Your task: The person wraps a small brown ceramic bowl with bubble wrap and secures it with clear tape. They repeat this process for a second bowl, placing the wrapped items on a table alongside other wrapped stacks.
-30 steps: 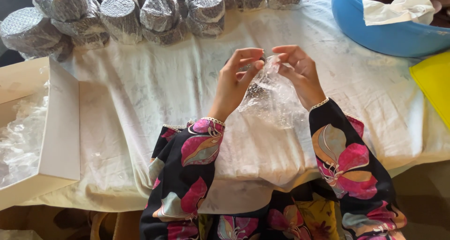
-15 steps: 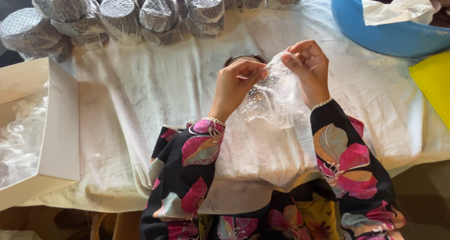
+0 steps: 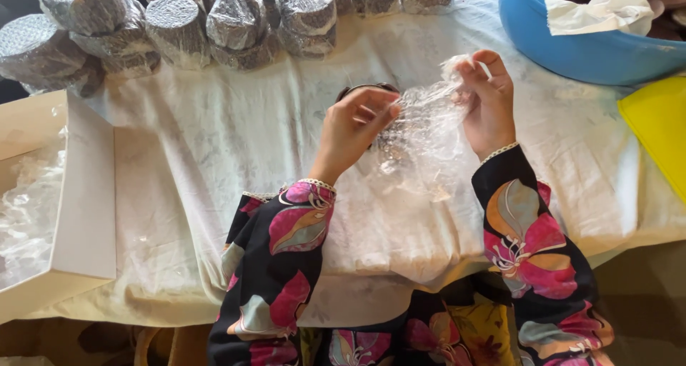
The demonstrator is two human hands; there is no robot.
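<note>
My left hand [image 3: 354, 126] and my right hand [image 3: 488, 98] both pinch a crinkled sheet of clear plastic wrap [image 3: 421, 141], held up over the white cloth-covered table [image 3: 214, 151]. The right hand lifts the sheet's upper corner; the left grips its left edge. A dark round object [image 3: 366, 88] shows just behind the left fingers, mostly hidden. Both arms wear black sleeves with pink flowers.
Several round tins wrapped in bubble wrap [image 3: 179, 23] are stacked along the far edge. A white box [image 3: 78, 216] holding clear plastic sits at the left. A blue basin [image 3: 586, 48] with white cloth stands at the far right, a yellow sheet [image 3: 661, 130] beside it.
Both hands have risen and spread apart, pulling the plastic wrap up and wider. The right hand moved up and to the right with its corner.
</note>
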